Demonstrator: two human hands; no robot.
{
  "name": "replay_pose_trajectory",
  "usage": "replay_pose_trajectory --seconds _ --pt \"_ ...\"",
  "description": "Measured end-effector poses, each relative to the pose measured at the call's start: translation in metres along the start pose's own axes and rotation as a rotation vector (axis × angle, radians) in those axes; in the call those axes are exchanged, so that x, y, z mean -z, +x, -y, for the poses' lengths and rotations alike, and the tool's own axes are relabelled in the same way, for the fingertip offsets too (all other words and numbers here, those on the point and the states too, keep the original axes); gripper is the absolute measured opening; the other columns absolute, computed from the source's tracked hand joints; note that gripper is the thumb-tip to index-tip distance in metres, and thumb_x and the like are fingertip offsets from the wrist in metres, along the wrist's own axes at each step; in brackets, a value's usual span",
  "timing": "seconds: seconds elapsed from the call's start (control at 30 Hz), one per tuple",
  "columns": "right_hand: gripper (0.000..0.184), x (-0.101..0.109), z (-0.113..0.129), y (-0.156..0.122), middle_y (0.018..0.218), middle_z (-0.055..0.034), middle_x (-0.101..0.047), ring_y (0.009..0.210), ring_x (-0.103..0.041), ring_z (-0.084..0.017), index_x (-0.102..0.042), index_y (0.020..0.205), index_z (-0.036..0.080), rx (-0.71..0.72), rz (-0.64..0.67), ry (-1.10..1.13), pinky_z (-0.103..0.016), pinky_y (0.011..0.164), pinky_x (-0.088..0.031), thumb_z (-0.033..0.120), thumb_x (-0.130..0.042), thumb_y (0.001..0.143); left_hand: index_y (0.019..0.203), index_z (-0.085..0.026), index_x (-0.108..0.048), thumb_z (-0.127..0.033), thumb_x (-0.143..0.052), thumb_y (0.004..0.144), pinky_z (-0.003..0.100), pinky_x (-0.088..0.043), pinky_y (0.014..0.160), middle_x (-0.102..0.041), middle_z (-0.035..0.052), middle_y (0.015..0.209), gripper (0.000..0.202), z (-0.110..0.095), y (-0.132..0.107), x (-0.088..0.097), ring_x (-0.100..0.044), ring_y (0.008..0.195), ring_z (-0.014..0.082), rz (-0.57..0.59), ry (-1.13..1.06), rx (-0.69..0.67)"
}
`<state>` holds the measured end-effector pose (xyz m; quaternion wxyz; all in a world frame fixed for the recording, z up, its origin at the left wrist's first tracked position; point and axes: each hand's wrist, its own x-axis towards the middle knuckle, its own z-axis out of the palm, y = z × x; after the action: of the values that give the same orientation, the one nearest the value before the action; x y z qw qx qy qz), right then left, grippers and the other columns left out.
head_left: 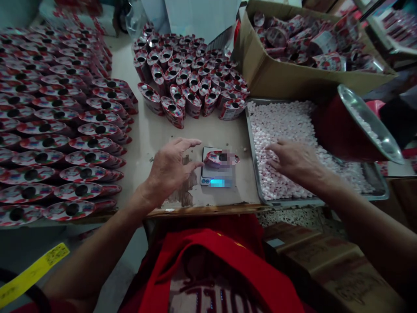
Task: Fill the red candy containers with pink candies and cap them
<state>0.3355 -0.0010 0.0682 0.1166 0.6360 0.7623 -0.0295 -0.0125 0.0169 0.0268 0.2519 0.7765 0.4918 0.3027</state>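
Observation:
A small digital scale with a lit blue display lies on the table in front of me. On it stands a red-and-white oval-topped container, partly hidden by a blurred patch. My left hand is just left of the scale, thumb and forefinger spread towards the container with a gap between them. It holds nothing. To the right, my right hand reaches into a metal tray of small white candy-like pellets. Its fingertips touch the pellets, the fingers look apart, and no held pellet can be made out.
Rows of similar containers with dark round holes fill the left side. Another cluster stands behind the scale. A cardboard box of loose containers is at back right. A metal bowl leans tilted in the tray. Cartons are below.

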Motion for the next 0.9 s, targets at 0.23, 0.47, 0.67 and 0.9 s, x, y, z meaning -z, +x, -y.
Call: replay_pose_trajectory --seconds 0.23,0.47,0.67,0.9 --pt "0.025 -0.031 -0.028 -0.014 0.109 -0.0140 -0.076 0.086 -0.067 -0.026 -0.079 0.108 0.018 -0.084 -0.068 0.032 -0.035 0.070 -0.043 0.028 -0.060 0.096 0.126 -0.024 -0.075 -0.025 -0.091 0.082 0.040 -0.059 0.108 -0.079 0.0055 0.123 0.047 -0.009 0.008 0.000 -0.074 0.114 0.0249 -0.005 0.075 -0.010" --pt "0.017 -0.021 -0.055 -0.018 0.083 -0.0097 -0.078 0.076 -0.068 -0.027 -0.080 0.090 0.022 -0.226 -0.236 0.516 -0.039 0.072 -0.046 0.037 -0.071 0.089 0.128 -0.026 -0.074 -0.028 -0.090 0.083 0.041 -0.058 0.105 -0.078 0.0058 0.123 0.047 -0.016 0.011 0.003 -0.074 0.113 0.0262 0.052 0.150 0.012" --pt "0.027 -0.019 -0.044 -0.015 0.067 -0.0053 -0.069 0.063 -0.059 -0.020 -0.076 0.078 0.019 -0.221 -0.265 0.667 -0.036 0.065 -0.042 0.045 -0.077 0.085 0.131 -0.025 -0.073 -0.025 -0.090 0.083 0.043 -0.057 0.109 -0.077 0.0066 0.132 0.050 -0.022 0.018 -0.001 -0.072 0.121 0.0283 0.140 0.160 0.004" --pt "0.016 0.012 0.032 0.008 0.078 -0.0048 -0.076 0.069 -0.064 -0.017 -0.082 0.088 0.018 0.179 -0.237 0.806 -0.030 0.062 -0.043 0.033 -0.075 0.090 0.136 -0.019 -0.072 -0.015 -0.088 0.083 0.047 -0.055 0.112 -0.075 0.0109 0.134 0.055 -0.027 0.021 -0.008 -0.071 0.125 0.0308 0.262 0.171 0.062"
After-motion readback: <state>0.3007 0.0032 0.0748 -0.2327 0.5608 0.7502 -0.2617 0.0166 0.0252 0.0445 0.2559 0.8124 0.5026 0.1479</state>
